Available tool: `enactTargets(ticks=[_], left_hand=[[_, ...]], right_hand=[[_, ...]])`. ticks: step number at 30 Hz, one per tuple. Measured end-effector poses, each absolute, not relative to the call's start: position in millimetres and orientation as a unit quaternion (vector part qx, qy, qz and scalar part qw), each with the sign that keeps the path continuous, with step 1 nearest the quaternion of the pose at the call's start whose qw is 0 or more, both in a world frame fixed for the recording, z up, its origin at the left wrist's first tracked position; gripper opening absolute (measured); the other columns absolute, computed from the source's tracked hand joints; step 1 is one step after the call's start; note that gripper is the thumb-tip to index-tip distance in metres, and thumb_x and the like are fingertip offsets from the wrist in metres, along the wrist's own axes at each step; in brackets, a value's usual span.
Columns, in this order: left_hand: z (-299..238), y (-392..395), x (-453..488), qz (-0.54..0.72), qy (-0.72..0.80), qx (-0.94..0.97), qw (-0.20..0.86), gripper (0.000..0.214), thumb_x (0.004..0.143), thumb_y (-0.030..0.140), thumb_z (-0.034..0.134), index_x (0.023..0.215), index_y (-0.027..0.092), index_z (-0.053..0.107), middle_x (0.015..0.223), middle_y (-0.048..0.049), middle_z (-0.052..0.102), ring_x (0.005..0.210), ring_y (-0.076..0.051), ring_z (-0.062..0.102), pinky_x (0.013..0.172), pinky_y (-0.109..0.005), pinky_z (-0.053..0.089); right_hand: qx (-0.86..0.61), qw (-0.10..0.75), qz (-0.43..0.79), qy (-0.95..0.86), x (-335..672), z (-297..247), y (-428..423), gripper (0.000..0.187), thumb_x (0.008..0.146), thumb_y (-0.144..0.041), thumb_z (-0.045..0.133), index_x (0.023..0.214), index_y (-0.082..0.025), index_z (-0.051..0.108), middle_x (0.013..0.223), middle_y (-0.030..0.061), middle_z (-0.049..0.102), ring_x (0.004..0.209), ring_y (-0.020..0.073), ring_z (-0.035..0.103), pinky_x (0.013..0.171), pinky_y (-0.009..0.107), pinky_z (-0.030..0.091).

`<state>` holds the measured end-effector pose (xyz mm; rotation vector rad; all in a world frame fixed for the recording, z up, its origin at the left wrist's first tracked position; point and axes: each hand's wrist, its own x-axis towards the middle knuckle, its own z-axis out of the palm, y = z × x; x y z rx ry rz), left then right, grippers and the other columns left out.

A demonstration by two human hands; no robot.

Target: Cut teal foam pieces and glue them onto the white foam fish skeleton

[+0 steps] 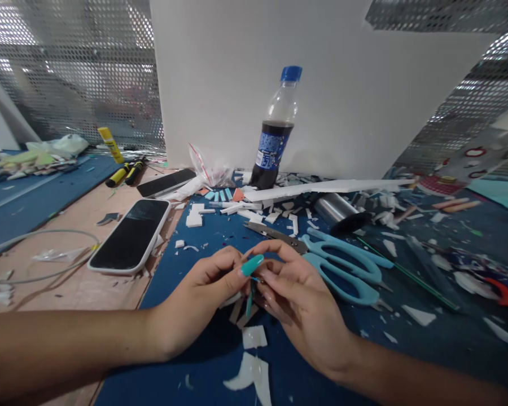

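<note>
My left hand (211, 287) and my right hand (300, 296) meet above the blue mat (186, 361), fingers bent and pressed together in pinches. A tiny blue piece (256, 278) shows between the fingertips; its kind is too small to tell, and the fingers hide most of it. The left thumb has a long teal nail. Below the hands lie white foam cutouts (254, 337), one of them a curved, tail-like shape (248, 372). Just beyond the right hand rest light-blue-handled scissors (342, 276), with their dark blades (275, 235) pointing left.
A cola bottle (274, 138) stands at the back before a white board (220, 79). A phone (131, 234) lies left, near a cable (38, 231) and yellow-black tools (119, 176). Foam scraps and a wire spool (341, 211) are behind the scissors, with a green stick (410, 276) to the right.
</note>
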<state>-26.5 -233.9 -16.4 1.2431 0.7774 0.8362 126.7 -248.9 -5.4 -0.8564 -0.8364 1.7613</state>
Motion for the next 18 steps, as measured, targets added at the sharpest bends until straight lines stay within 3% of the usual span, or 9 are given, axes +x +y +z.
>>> enactTargets(ticks=[8, 13, 18], left_hand=[[-11.8, -232.4, -24.9, 0.367, 0.348, 0.559, 0.657, 0.03, 0.088, 0.037, 0.047, 0.068, 0.015, 0.049, 0.072, 0.0019, 0.044, 0.067, -0.008, 0.04, 0.064, -0.023, 0.033], [-13.7, -232.9, -25.7, 0.373, 0.356, 0.552, 0.655, 0.031, 0.087, 0.039, 0.049, 0.067, 0.015, 0.05, 0.07, 0.0025, 0.044, 0.063, -0.007, 0.039, 0.06, -0.021, 0.034], [-15.4, -233.0, -25.3, 0.399, 0.386, 0.513, 0.655, 0.03, 0.083, 0.043, 0.052, 0.07, 0.016, 0.049, 0.064, 0.004, 0.041, 0.056, -0.006, 0.036, 0.054, -0.019, 0.031]], right_hand=[[-0.388, 0.554, 0.625, -0.39, 126.2, -7.2, -246.3, 0.014, 0.079, -0.029, 0.054, 0.092, -0.023, 0.054, 0.076, -0.001, 0.054, 0.066, 0.0099, 0.051, 0.059, 0.021, 0.042], [-0.451, 0.563, 0.55, -0.421, 127.2, -11.6, -247.4, 0.016, 0.081, -0.036, 0.054, 0.092, -0.025, 0.055, 0.087, -0.0001, 0.053, 0.078, 0.0124, 0.05, 0.072, 0.027, 0.043], [-0.476, 0.586, 0.435, -0.491, 129.0, -19.1, -246.1, 0.024, 0.087, -0.041, 0.043, 0.104, -0.026, 0.049, 0.108, 0.0042, 0.053, 0.101, 0.0182, 0.051, 0.094, 0.038, 0.039]])
